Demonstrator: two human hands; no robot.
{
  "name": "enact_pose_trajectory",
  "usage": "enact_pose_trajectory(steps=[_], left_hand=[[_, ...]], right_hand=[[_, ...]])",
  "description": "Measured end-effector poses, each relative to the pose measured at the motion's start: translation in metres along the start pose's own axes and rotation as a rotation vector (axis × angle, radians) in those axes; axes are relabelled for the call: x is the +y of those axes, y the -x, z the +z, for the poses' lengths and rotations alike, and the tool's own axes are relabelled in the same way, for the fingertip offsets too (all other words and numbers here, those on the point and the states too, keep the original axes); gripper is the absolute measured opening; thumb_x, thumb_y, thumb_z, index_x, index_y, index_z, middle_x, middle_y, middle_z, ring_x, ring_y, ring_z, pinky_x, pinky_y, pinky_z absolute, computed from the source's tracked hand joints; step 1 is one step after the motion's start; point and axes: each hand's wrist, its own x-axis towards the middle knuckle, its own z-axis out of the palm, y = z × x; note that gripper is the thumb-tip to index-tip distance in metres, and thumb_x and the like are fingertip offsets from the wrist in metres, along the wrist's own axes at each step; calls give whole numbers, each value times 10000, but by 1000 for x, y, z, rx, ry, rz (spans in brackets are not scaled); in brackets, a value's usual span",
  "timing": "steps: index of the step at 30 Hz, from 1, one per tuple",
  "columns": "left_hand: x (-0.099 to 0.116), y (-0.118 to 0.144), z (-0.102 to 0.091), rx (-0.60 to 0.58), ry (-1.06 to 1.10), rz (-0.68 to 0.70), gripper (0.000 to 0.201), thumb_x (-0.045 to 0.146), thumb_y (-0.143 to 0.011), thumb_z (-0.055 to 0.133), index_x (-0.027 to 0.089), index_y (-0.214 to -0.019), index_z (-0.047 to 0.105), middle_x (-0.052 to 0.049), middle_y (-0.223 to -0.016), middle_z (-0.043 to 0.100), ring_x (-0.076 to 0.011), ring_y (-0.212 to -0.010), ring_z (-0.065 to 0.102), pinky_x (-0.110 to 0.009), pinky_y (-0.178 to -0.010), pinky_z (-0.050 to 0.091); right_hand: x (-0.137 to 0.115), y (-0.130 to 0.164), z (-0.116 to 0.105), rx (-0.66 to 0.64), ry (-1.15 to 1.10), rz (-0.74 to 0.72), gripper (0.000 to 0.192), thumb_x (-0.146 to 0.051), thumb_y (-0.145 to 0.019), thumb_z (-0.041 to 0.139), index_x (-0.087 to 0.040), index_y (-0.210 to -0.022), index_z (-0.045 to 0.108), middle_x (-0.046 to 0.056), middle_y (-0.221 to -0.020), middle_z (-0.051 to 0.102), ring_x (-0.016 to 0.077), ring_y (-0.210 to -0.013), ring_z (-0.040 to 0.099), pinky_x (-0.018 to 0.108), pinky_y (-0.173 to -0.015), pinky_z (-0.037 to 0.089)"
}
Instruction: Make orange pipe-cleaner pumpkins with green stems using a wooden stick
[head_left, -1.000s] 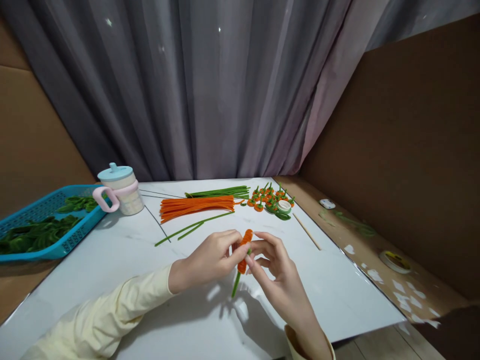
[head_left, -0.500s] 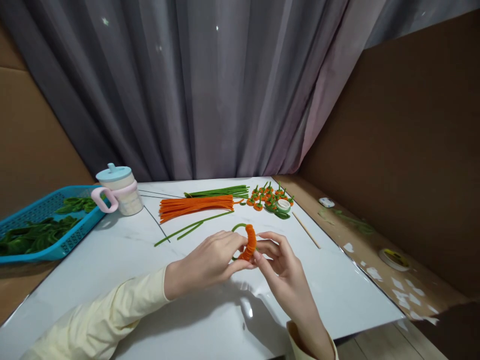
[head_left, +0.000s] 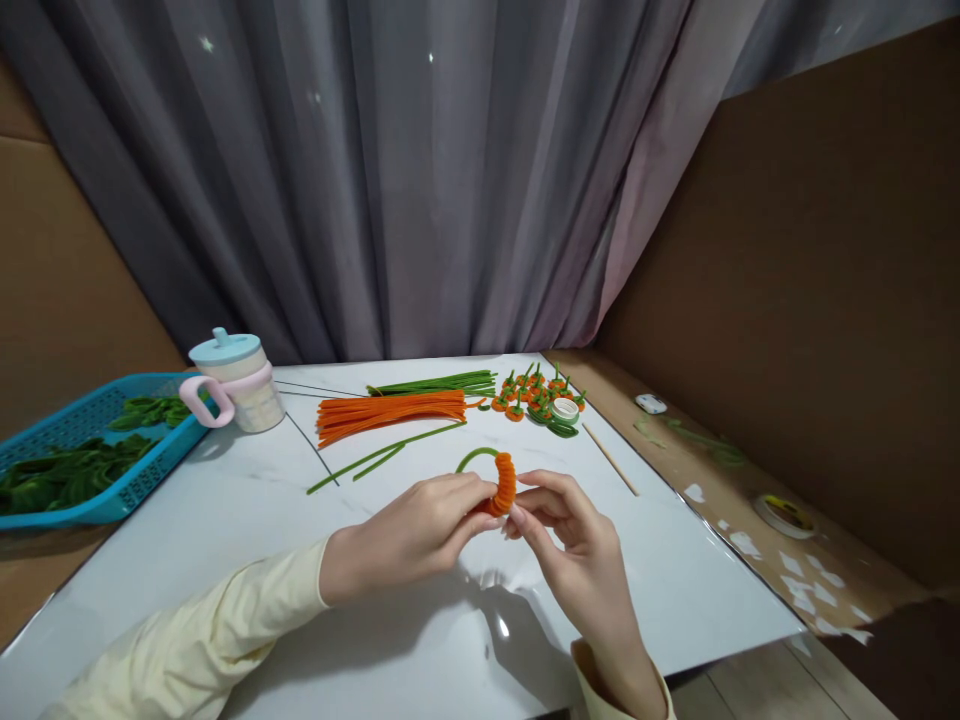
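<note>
Between my hands, above the white table, is an orange pipe-cleaner coil point(head_left: 505, 482), its ridges curved in an arc. A green pipe cleaner point(head_left: 477, 455) loops out of its upper end to the left. My left hand point(head_left: 442, 515) pinches the coil's left side between thumb and fingers. My right hand point(head_left: 566, 525) has thumb and fingertips against the coil's lower right, the fingers curled. Part of the coil is hidden behind my left fingers. Just beyond lie loose green pipe cleaners point(head_left: 386, 457) and a bundle of orange pipe cleaners point(head_left: 391, 415).
Green pipe cleaners point(head_left: 435, 384) lie bundled at the back. Small orange pieces with green stems point(head_left: 514, 411) cluster beside a white tape roll point(head_left: 565, 409). A thin stick point(head_left: 611, 460) lies at right. A lidded cup point(head_left: 259, 405) and blue basket point(head_left: 124, 505) stand left.
The orange coil has turned a little between my fingers, and its green loop now extends farther left. Both hands stay almost in place.
</note>
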Motion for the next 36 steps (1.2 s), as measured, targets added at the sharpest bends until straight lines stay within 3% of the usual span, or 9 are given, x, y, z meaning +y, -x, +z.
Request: enact_pose_trajectory(steps=[8, 13, 16, 20, 26, 36], left_hand=[[0, -4, -8, -19, 133, -56, 201, 248, -933, 441, 193, -904, 632, -20, -763, 622, -159, -733, 522, -281, -782, 386], [1, -6, -12, -103, 361, -199, 198, 292, -914, 472, 183, -908, 636, -4, -774, 622, -140, -724, 550, -230, -689, 415], [1, -6, -10, -66, 427, -230, 198, 342, -891, 515, 189, -963, 618, -4, -832, 620, -142, -765, 553, -229, -691, 411], [1, -5, -6, 20, 408, -247, 222, 397, -845, 584, 184, -906, 605, -5, -837, 602, -143, -765, 531, -227, -665, 384], [2, -7, -5, -56, 695, -373, 309, 441, -908, 458, 155, -836, 551, 33, -604, 503, -105, -557, 457, -219, -548, 329], [6, -8, -8, -104, 895, -478, 302, 402, -930, 428, 147, -779, 489, 43, -573, 499, -96, -544, 449, -233, -613, 350]], right_hand=[[2, 4, -3, 90, -70, 39, 130, -225, -844, 615, -201, -955, 552, -4, -660, 642, 128, -509, 583, 249, -498, 519], [2, 2, -9, 13, 61, -96, 140, -153, -856, 551, -218, -902, 665, 3, -695, 628, 119, -535, 562, 242, -515, 489], [-1, 1, -9, -3, 151, -178, 217, -121, -862, 512, -229, -928, 689, 3, -687, 618, 122, -555, 561, 251, -540, 475], [-4, 3, -3, 8, 149, -117, 186, -137, -874, 519, -211, -968, 661, 23, -788, 659, 116, -565, 572, 247, -548, 494], [0, 7, 5, 31, 87, -74, 123, -179, -887, 540, -200, -992, 599, 17, -793, 658, 132, -668, 623, 237, -600, 522], [2, 12, 7, 127, 38, -39, 128, -195, -874, 584, -223, -988, 535, 0, -788, 662, 118, -651, 606, 229, -597, 499]])
